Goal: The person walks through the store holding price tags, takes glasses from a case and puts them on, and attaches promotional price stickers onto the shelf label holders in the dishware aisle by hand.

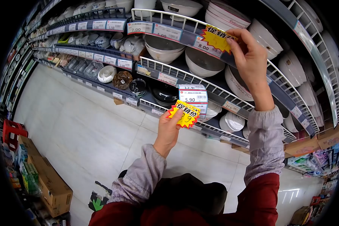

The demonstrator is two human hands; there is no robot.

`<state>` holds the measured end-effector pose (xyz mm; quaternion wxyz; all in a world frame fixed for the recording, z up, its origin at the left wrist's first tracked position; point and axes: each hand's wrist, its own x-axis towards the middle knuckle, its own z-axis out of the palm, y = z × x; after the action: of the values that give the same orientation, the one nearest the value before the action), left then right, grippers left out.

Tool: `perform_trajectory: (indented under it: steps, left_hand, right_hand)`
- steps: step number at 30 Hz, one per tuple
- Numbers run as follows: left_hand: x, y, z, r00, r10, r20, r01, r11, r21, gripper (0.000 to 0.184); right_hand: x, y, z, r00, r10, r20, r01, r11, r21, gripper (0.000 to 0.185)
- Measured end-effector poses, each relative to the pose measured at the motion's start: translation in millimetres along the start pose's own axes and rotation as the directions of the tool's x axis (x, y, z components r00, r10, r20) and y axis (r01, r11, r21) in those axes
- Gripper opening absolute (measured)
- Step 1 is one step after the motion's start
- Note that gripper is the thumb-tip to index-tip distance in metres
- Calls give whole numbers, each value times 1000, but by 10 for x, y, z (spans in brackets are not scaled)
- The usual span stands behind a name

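My left hand [167,132] is closed, its thumb pressing on a yellow starburst promotion tag [185,117] with a red edge and a handwritten number. Behind that tag a curved strip of price labels [193,98] rises, showing 5.90; how the fingers grip it is hidden. Higher up, my right hand [252,56] pinches the right edge of another yellow promotion tag [216,38]. That tag lies against the shelf's label rail, just above and partly over a price label [203,46] reading 8.00. White bowls [204,63] stand on the shelf below it.
Wire guards [169,71] edge the shelves. Glass and ceramic dishes [107,74] fill the lower left shelf. Cardboard boxes [51,184] and a red basket [14,132] stand left across the tiled floor [90,116]. More boxes [301,147] sit under the right shelves.
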<state>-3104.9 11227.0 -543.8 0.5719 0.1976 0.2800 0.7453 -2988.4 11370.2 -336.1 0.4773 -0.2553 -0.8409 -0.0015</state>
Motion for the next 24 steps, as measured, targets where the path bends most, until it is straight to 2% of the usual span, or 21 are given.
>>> perform_trajectory:
  steps: [1,10,17,20,24]
  left_hand:
    - [2,4,-6,1000,1,-2,-1,1000,-2,23]
    - [-5,54,5,1000,-8,16,8,999,-42,23]
    - [-11,70,23,1000,-15,3,15,998,-54,23]
    - [-10,53,6,1000,-10,3,10,999,-41,23]
    - [-12,44,6,1000,-12,14,13,999,-32,24]
  right_hand:
    - [24,20,14,999,-32,-4,32,998,-59,15]
    - [143,32,24,995,-101,-17,98,986,-132,15]
    - [193,39,89,994,-106,1,105,982,-158,15]
    - [206,63,124,993,-101,62,111,979,-172,16]
    - [257,46,123,992,-111,67,124,961,-247,14]
